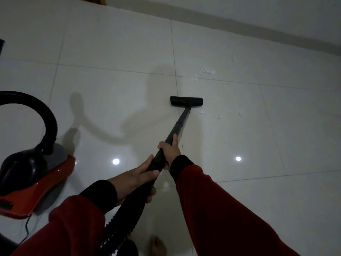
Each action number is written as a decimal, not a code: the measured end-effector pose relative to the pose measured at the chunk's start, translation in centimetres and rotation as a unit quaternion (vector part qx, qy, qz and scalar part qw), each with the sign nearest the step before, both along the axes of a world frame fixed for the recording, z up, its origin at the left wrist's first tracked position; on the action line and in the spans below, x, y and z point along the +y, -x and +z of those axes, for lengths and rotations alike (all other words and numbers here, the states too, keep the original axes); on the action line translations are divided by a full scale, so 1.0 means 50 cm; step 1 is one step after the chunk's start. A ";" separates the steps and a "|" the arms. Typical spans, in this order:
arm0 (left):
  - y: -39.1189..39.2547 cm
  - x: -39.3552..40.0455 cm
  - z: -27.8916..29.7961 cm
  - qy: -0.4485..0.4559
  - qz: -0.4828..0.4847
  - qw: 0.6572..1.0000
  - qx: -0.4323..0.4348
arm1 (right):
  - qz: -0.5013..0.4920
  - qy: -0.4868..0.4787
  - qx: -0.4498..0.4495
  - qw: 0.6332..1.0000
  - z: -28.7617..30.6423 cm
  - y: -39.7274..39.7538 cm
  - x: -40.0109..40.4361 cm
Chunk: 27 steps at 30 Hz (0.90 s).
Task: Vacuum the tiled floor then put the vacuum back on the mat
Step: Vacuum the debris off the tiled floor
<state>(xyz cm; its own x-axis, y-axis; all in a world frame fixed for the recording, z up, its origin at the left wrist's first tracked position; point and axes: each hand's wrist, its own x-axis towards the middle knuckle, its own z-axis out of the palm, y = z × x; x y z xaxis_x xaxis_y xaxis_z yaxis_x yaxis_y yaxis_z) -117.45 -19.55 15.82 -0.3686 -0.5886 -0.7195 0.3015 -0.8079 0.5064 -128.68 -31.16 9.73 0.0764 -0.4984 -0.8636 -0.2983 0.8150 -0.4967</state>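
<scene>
A black vacuum wand (180, 122) slants from my hands down to a flat black floor head (186, 101) resting on the glossy white tiled floor (110, 43). My right hand (170, 149) grips the wand higher along the tube. My left hand (135, 179) holds its lower end, where the ribbed hose (125, 220) begins. The red and black vacuum body (31, 174) sits on the floor at the left, its hose arching up from it. White crumbs (208, 72) lie scattered beyond and to the right of the floor head.
A beige skirting and wall (258, 28) run diagonally across the top right. The vacuum's thin cord (27, 230) trails at the lower left. My bare foot (156, 246) shows at the bottom. A dark edge (1, 47) sits at the far left.
</scene>
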 end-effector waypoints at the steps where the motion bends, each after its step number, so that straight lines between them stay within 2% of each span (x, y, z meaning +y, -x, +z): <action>1: 0.010 0.006 -0.001 0.000 0.000 1.000 -0.002 | 0.002 -0.003 -0.001 1.000 -0.002 0.009 0.006; 13: 0.101 0.093 0.004 -0.007 -0.013 1.000 -0.010 | 0.006 -0.004 -0.010 1.000 0.004 0.101 0.098; 27: 0.086 0.212 0.012 -0.007 -0.047 0.999 -0.002 | -0.027 -0.007 -0.017 0.999 0.020 0.097 0.233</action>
<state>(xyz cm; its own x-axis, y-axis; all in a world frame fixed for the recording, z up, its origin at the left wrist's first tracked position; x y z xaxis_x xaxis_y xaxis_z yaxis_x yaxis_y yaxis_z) -121.76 -8.97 16.43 -0.4188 -0.5415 -0.7290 0.2213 -0.8394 0.4964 -133.56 -19.49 10.73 0.0792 -0.4904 -0.8679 -0.2378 0.8362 -0.4942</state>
